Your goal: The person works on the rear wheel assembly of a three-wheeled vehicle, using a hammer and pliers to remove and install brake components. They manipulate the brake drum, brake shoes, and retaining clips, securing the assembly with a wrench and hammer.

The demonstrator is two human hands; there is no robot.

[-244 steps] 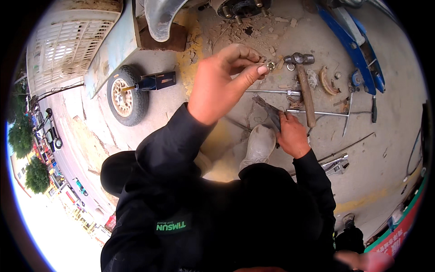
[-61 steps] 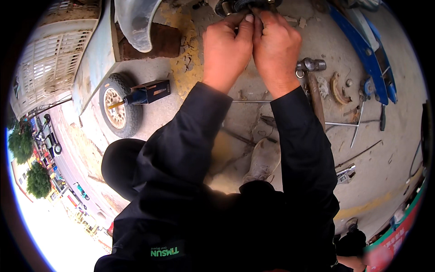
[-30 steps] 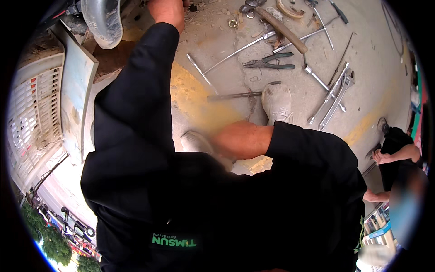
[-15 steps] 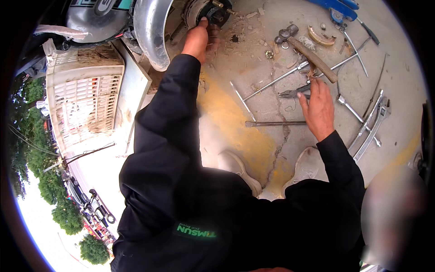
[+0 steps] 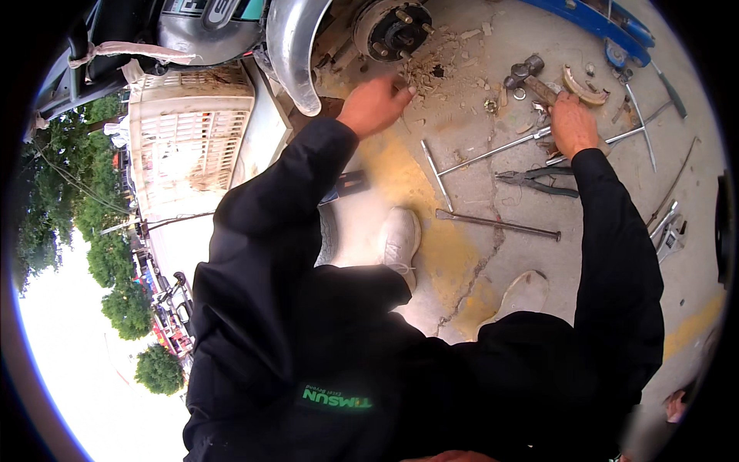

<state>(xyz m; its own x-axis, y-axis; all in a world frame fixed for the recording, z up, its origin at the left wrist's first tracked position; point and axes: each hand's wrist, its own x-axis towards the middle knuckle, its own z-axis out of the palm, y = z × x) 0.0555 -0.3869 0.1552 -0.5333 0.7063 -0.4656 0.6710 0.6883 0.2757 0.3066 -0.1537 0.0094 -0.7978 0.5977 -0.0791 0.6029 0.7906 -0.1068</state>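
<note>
Down on the concrete floor [image 5: 469,231], we are reaching with both hands. Our left hand [image 5: 375,104] is curling its fingers loosely, pinching nothing we can see, just below the wheel hub [image 5: 392,27] with its studs. Our right hand [image 5: 573,123] is resting on the wooden handle of the hammer [image 5: 531,77], fingers bent over it; we cannot tell if they are gripping it. The hammer is lying slanted, its metal head up and left of our fingers, its handle running down under our palm. Our right hand is far nearer to it. Just below are lying 1 pair of pliers [image 5: 539,179], a T-wrench [image 5: 493,150] and a long rod [image 5: 499,224].
</note>
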